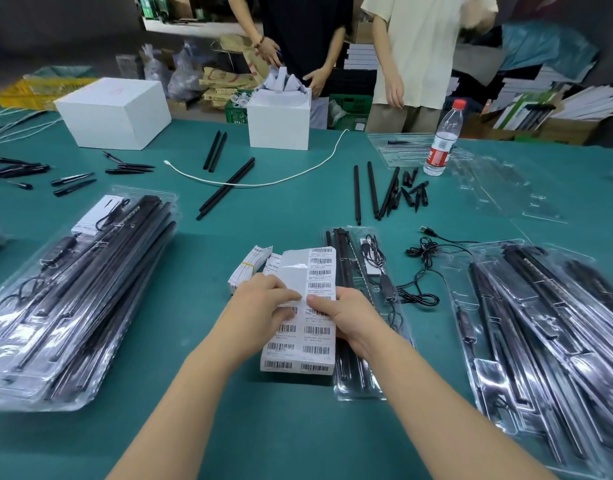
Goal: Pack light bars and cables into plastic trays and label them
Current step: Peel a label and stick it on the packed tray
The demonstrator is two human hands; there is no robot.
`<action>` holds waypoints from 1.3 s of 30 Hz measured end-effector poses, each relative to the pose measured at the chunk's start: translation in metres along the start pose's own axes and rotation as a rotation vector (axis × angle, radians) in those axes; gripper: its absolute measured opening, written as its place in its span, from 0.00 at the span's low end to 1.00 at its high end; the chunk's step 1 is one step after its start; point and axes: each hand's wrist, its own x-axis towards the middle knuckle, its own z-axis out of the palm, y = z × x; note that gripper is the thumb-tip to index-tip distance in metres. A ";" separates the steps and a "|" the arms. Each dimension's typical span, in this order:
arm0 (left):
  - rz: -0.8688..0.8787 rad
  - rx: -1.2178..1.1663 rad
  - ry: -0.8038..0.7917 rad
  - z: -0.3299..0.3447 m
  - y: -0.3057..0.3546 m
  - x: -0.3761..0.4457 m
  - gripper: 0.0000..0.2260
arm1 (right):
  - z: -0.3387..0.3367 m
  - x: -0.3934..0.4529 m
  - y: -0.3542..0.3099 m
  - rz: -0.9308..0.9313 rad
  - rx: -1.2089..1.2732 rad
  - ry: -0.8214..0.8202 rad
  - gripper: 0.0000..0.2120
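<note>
Forearms reach in from the bottom edge; your left hand [263, 301] and right hand [346, 311] pinch the barcode label sheet [305, 341] with curled fingers, at centre frame over the bench [229, 427].

Packing workshop — stacked filled trays [73, 289], cartons [114, 110], crates [350, 107].

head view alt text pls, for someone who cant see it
Both hands, left hand and right hand, pick at a barcode label sheet on a green table. A packed plastic tray lies just right of the sheet; stacks of packed trays flank it.
</note>
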 end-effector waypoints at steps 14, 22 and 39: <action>-0.001 -0.385 0.198 -0.008 -0.007 -0.015 0.10 | 0.005 -0.003 -0.003 0.029 -0.107 0.054 0.09; -0.251 -0.674 0.530 -0.032 -0.023 -0.018 0.09 | 0.004 -0.008 -0.007 0.016 -0.190 0.047 0.08; -0.187 -0.913 0.077 0.050 0.110 0.020 0.18 | -0.102 -0.094 -0.006 -0.166 -0.285 0.085 0.06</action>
